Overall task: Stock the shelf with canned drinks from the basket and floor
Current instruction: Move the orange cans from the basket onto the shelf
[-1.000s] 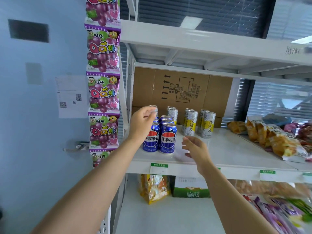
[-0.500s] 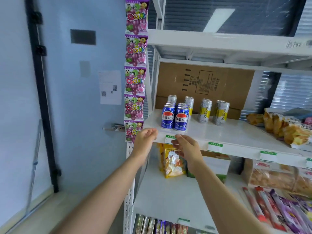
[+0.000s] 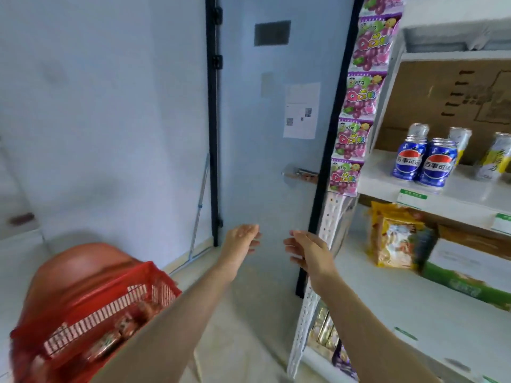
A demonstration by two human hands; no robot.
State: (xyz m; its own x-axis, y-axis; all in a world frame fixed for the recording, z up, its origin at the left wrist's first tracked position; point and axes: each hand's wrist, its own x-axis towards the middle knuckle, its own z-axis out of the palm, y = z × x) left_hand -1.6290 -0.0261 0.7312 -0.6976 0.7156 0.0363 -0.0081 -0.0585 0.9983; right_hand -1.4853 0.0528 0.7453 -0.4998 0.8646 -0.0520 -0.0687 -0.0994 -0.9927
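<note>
A red plastic basket [image 3: 116, 302] sits at the lower left, blurred, with several cans [image 3: 110, 338] lying inside. On the white shelf [image 3: 459, 194] at the right stand blue cola cans [image 3: 424, 161] and taller silver-and-yellow cans [image 3: 495, 158] behind them. My left hand [image 3: 242, 239] and my right hand [image 3: 308, 251] hang in mid-air in front of the door, away from the shelf. Both have relaxed fingers and hold nothing.
A pale blue door [image 3: 265, 134] with a metal handle [image 3: 300, 174] faces me. A strip of purple candy bags [image 3: 356, 106] hangs on the shelf's left post. Snack bags [image 3: 395, 239] and a green box [image 3: 467, 275] lie on the lower shelf. A reddish round object [image 3: 80, 261] stands behind the basket.
My view has swung left and down from the shelf toward the basket. Both hands have pulled back from the shelf edge, empty.
</note>
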